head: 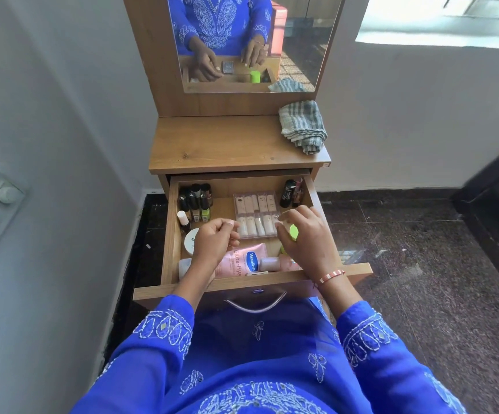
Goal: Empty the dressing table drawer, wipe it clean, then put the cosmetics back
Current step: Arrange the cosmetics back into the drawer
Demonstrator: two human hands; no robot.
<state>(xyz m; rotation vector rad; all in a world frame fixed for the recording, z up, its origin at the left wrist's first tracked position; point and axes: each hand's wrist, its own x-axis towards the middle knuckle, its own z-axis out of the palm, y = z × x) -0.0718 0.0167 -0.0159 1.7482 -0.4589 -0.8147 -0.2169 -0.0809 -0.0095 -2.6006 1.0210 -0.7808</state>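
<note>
The wooden drawer [170, 234] stands pulled out and holds cosmetics. Small dark and green bottles [196, 201] stand at its back left, a clear case of tubes [255, 215] lies in the middle, lipsticks [291, 192] lean at the back right. A pink Vaseline tube [242, 259] and a pink bottle [270, 263] lie at the front. My right hand [305, 240] grips a bottle with a lime green cap [294, 231] at the drawer's right side. My left hand [212, 243] hovers with loosely curled fingers above a white jar [190, 239]; nothing shows in it.
A folded striped cloth [303, 127] lies on the right of the dressing table top [212, 144]. The mirror [251, 40] rises behind it. A grey wall is at the left, a dark stone floor [421, 264] at the right, with dark furniture at the far right.
</note>
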